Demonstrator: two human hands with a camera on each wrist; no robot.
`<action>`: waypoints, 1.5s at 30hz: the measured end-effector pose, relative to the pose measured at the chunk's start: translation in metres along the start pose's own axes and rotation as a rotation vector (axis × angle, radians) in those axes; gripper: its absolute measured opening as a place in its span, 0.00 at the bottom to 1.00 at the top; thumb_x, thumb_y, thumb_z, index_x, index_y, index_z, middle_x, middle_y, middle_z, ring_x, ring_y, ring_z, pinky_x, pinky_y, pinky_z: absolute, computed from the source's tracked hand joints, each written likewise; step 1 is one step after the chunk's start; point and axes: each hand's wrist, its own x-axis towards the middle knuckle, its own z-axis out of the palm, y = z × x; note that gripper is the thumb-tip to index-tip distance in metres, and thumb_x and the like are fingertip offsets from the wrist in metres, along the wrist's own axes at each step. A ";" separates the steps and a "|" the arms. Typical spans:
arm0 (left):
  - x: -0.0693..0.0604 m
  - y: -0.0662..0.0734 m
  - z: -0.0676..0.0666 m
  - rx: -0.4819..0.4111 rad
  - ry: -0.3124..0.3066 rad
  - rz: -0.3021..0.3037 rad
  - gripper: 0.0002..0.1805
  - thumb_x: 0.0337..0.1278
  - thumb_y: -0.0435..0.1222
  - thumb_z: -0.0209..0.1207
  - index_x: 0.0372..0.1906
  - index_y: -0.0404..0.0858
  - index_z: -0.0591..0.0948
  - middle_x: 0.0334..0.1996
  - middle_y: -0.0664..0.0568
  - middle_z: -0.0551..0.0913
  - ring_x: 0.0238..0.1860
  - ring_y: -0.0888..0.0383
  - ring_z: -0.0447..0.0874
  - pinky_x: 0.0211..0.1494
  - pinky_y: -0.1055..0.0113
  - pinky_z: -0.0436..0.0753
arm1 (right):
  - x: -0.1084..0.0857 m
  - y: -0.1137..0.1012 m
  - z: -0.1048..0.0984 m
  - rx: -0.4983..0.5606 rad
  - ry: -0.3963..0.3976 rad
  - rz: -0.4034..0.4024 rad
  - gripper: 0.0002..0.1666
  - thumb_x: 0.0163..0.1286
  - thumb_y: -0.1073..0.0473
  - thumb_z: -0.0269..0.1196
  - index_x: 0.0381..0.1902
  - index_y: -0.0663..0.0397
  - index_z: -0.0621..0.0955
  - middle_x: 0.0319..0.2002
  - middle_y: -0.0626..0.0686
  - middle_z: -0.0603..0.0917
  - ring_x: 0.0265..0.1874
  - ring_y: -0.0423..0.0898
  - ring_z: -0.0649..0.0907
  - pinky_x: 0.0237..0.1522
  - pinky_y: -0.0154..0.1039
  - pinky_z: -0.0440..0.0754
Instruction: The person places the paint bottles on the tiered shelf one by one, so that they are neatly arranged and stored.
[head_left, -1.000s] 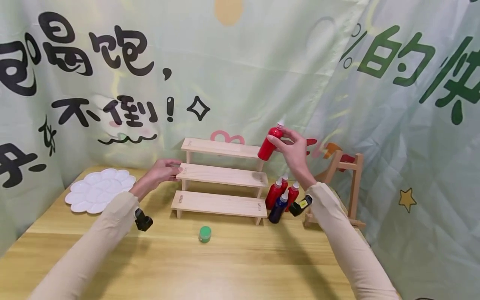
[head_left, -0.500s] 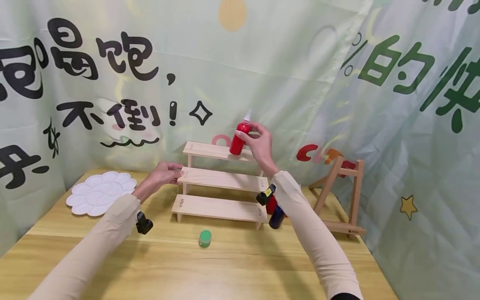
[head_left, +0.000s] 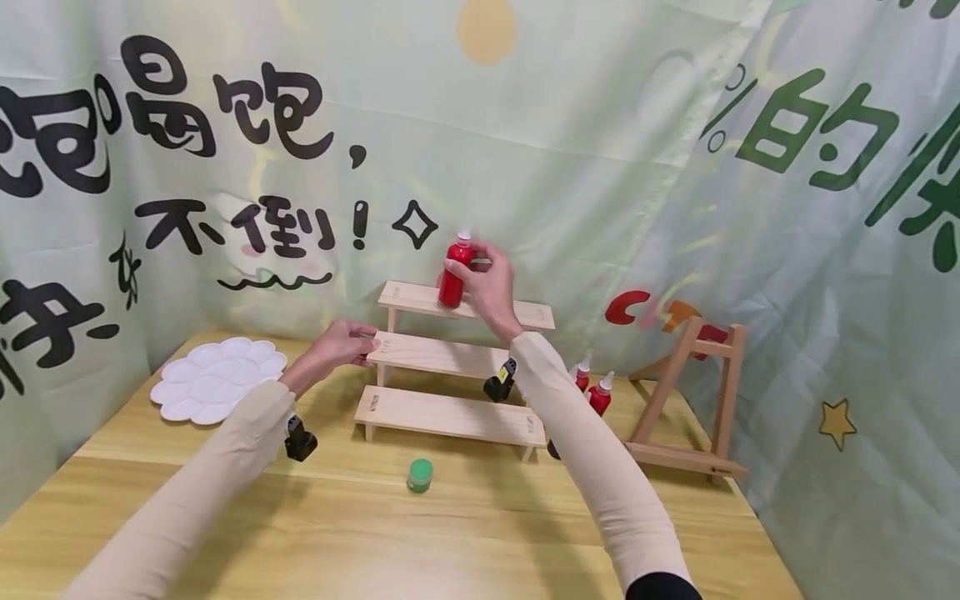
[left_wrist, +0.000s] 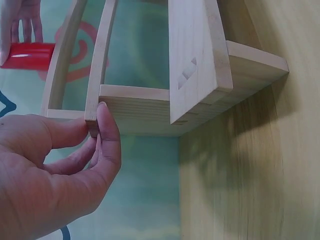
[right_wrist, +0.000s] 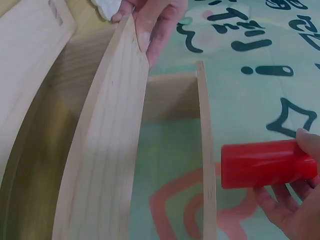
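My right hand (head_left: 492,289) grips a red squeeze bottle (head_left: 452,277) with a white nozzle, upright at the top tier of a three-step wooden display rack (head_left: 442,353). In the right wrist view a narrow gap shows between the bottle's base (right_wrist: 235,166) and the top board (right_wrist: 206,150). My left hand (head_left: 335,347) pinches the left end of the middle board; its thumb and fingers (left_wrist: 109,135) stand on either side of that end in the left wrist view. No other bottle stands on the rack.
More red bottles (head_left: 600,397) stand right of the rack, partly hidden by my right sleeve. A wooden tabletop easel (head_left: 675,454) is at the right. A small green-lidded jar (head_left: 420,475) sits in front, and a white flower-shaped palette (head_left: 213,379) lies at the left.
My right hand has carried the red bottle leftward from above the other bottles to the top board, tipping it more upright. The left hand has kept its hold on the middle board.
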 end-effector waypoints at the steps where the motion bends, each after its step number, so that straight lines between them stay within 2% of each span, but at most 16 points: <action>1: 0.000 0.000 -0.001 0.000 0.001 -0.001 0.29 0.73 0.25 0.55 0.72 0.14 0.63 0.60 0.21 0.76 0.31 0.65 0.83 0.39 0.70 0.92 | 0.000 -0.001 0.004 -0.004 0.000 0.002 0.28 0.69 0.59 0.74 0.64 0.55 0.81 0.56 0.57 0.85 0.52 0.53 0.84 0.54 0.48 0.92; 7: -0.003 0.000 -0.003 0.008 0.007 -0.021 0.28 0.74 0.26 0.54 0.72 0.15 0.64 0.62 0.22 0.74 0.33 0.64 0.83 0.42 0.69 0.93 | -0.001 -0.002 0.025 -0.039 0.014 -0.009 0.28 0.68 0.57 0.75 0.64 0.52 0.80 0.55 0.55 0.85 0.52 0.50 0.84 0.52 0.46 0.92; 14: -0.002 -0.002 -0.001 0.009 -0.009 -0.023 0.29 0.75 0.26 0.53 0.73 0.16 0.63 0.65 0.22 0.71 0.33 0.64 0.83 0.44 0.69 0.93 | -0.002 -0.001 0.037 -0.042 0.035 -0.054 0.26 0.68 0.60 0.74 0.63 0.56 0.81 0.55 0.56 0.85 0.50 0.51 0.84 0.56 0.42 0.89; 21: -0.004 0.000 0.000 0.021 -0.018 -0.018 0.29 0.76 0.26 0.53 0.74 0.16 0.62 0.70 0.21 0.66 0.32 0.65 0.83 0.45 0.69 0.92 | -0.003 0.002 0.043 -0.076 0.036 -0.101 0.28 0.67 0.61 0.75 0.63 0.59 0.80 0.55 0.58 0.86 0.48 0.52 0.86 0.55 0.38 0.89; 29: -0.003 0.000 0.000 0.024 -0.003 -0.025 0.29 0.76 0.27 0.54 0.74 0.17 0.63 0.66 0.23 0.70 0.33 0.64 0.82 0.47 0.66 0.93 | -0.004 0.004 0.042 -0.112 0.012 -0.059 0.30 0.68 0.60 0.75 0.65 0.61 0.80 0.56 0.59 0.86 0.51 0.52 0.86 0.58 0.39 0.89; 33: -0.003 0.000 -0.001 0.022 -0.004 -0.029 0.29 0.76 0.27 0.54 0.73 0.17 0.63 0.64 0.24 0.72 0.33 0.65 0.82 0.46 0.67 0.93 | -0.006 0.003 0.036 -0.165 -0.035 -0.034 0.29 0.67 0.59 0.75 0.63 0.61 0.80 0.55 0.58 0.86 0.52 0.52 0.85 0.58 0.40 0.88; 37: -0.003 0.000 -0.003 0.031 -0.002 -0.026 0.29 0.76 0.27 0.54 0.73 0.16 0.63 0.61 0.25 0.74 0.33 0.65 0.82 0.43 0.69 0.92 | -0.014 0.002 0.022 -0.207 -0.070 -0.024 0.27 0.69 0.57 0.74 0.61 0.63 0.80 0.55 0.59 0.85 0.54 0.53 0.83 0.59 0.43 0.86; 41: -0.003 0.000 -0.004 0.034 -0.012 -0.018 0.29 0.76 0.27 0.54 0.73 0.16 0.63 0.58 0.27 0.77 0.32 0.65 0.83 0.42 0.70 0.92 | -0.023 -0.001 -0.004 -0.173 -0.066 -0.029 0.21 0.70 0.61 0.72 0.56 0.68 0.81 0.53 0.63 0.85 0.53 0.56 0.84 0.56 0.45 0.88; 45: -0.001 -0.002 -0.002 0.036 -0.029 -0.013 0.29 0.76 0.26 0.53 0.73 0.16 0.62 0.58 0.26 0.76 0.32 0.65 0.84 0.46 0.67 0.93 | -0.032 -0.006 -0.034 -0.176 -0.041 -0.027 0.14 0.70 0.63 0.71 0.49 0.67 0.83 0.48 0.62 0.86 0.50 0.58 0.86 0.50 0.40 0.88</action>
